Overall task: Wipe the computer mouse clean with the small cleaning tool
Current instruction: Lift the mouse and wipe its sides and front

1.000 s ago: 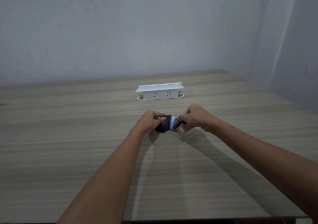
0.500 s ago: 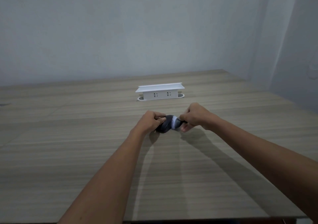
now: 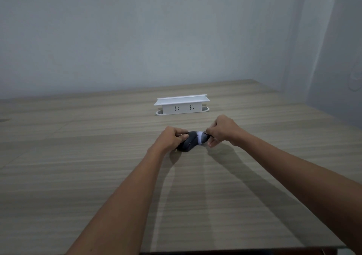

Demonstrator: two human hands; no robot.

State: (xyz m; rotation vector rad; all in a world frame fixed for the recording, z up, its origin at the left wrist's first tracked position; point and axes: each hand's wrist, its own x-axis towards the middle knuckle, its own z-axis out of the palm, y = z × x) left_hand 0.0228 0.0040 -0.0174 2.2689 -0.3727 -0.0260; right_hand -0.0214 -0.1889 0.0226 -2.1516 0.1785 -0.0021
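A dark computer mouse (image 3: 187,144) is held just above the wooden table (image 3: 78,166), near its middle. My left hand (image 3: 170,139) grips the mouse from its left side. My right hand (image 3: 221,130) pinches a small cleaning tool (image 3: 202,138) with a pale, whitish pad and a dark grip, and the pad presses against the mouse's right end. Fingers hide most of the tool's grip and the mouse's left side.
A white pop-up power socket box (image 3: 182,106) stands on the table behind the hands. A grey wall runs along the far table edge, and a wall corner closes in at the right. The near table edge lies at the bottom of the view.
Both hands keep their grip. The right hand has shifted slightly up and to the right, dragging the pale pad along the mouse's right end.
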